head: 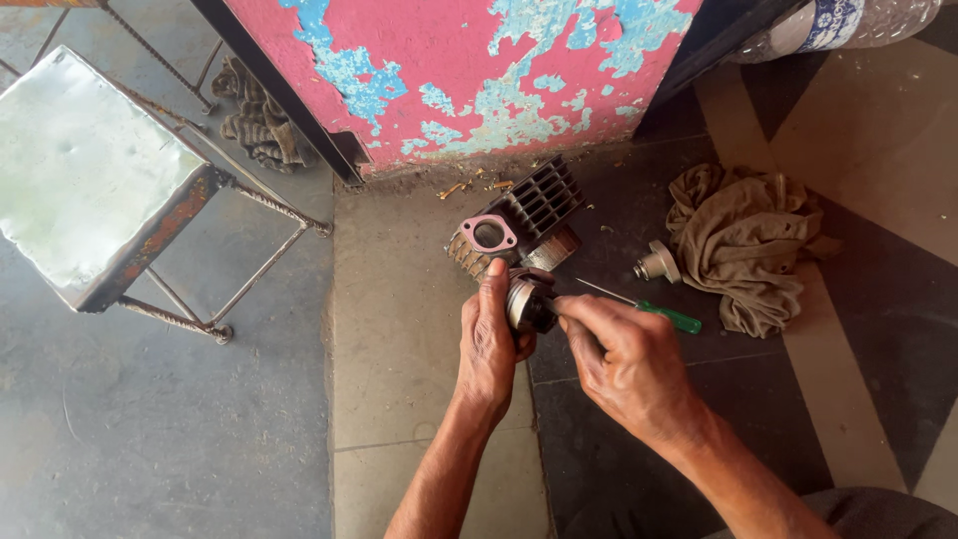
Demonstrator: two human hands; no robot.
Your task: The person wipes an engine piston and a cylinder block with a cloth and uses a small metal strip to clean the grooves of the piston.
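while the left hand (489,334) is clamped round a small round metal piston (526,302) and the right hand (624,354) pinches at its side, it looks rigid, fairly heavy, perhaps oily, best gripped by its skirt, just before the finned cylinder (524,215).

Soft, even daylight fills the scene; the metal stool (85,170) top glares pale, shadows beneath it stay faint, and focus holds sharp, with mild edge distortion.
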